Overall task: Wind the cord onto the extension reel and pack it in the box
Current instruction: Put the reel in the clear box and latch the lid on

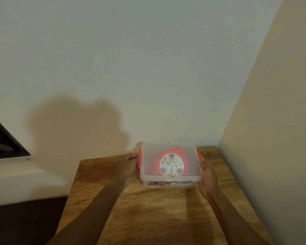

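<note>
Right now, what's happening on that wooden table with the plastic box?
A person is holding a clear plastic box on the wooden table, near the wall corner. The left hand is at the orange latch on one side, and the right hand is against the opposite side. The clear lid is on, and the orange extension reel with its white hub shows through it, already inside. No loose cord is visible outside the box. Whether the latches are snapped shut is unclear.

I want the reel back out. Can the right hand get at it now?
Probably not yet: the clear lid covers the box over the reel, and the right hand is outside.
</note>
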### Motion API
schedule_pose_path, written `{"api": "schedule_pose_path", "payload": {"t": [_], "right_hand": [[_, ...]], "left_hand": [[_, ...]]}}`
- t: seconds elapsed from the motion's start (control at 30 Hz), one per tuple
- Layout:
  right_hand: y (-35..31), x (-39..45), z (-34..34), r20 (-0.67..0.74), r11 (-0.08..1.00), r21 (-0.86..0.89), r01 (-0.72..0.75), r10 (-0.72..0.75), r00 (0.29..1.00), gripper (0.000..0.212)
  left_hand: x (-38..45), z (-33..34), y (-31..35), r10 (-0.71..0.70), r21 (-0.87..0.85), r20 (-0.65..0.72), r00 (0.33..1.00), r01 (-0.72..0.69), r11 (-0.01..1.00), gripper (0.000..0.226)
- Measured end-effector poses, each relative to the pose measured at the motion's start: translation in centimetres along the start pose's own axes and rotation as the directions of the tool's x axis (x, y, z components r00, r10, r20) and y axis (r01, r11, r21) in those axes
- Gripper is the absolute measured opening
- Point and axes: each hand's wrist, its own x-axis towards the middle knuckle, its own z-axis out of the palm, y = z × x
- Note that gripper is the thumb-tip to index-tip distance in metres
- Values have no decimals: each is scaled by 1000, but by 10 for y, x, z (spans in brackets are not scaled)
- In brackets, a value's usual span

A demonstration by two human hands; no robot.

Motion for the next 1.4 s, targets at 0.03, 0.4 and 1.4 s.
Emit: {"api": "schedule_pose_path", "payload": {"t": [0.03,0.4,1.4], "right_hand": [[-9,7,-5,-24,1000,8,12,-12,1000,20],[-110,84,-72,-120,972,-174,159,-182,976,27],[-64,177,-109,-95,757,-630,174,-297,950,36]], "left_hand": [[3,8,9,7,4,2,1000,-7,1000,33],[55,131,64,30,-72,135,990,-21,997,25],[87,193,12,-47,181,11,999,44,982,28]]}}
